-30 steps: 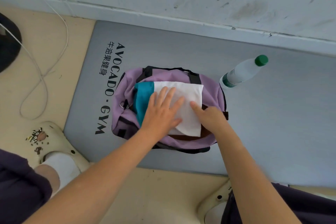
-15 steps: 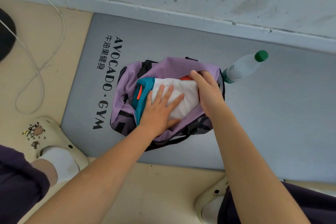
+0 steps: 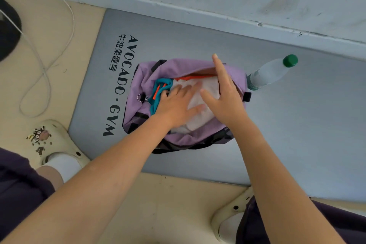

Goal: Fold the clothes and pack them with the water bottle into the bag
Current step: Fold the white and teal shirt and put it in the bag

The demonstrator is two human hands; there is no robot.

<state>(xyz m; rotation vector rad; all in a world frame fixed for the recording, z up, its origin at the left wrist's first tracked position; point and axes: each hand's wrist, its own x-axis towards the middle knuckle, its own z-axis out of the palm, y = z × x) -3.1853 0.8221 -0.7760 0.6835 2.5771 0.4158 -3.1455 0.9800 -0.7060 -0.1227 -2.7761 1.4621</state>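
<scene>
Inside the bag [image 3: 186, 69], the left hand [image 3: 176, 107] presses flat on the white garment [image 3: 204, 89] — push evenly; right hand [image 3: 227, 97], fingers straight, holds the rim; water bottle [image 3: 267, 74] just beside the bag — unpacked

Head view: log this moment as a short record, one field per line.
bag: purple bag, open, on the gray mat
clothes: white cloth and teal cloth inside the bag
bottle: water bottle with green cap, upright on the mat beside the bag, not packed
left hand: left hand flat on the white cloth
right hand: right hand open, fingers straight, over the bag's opening
</scene>
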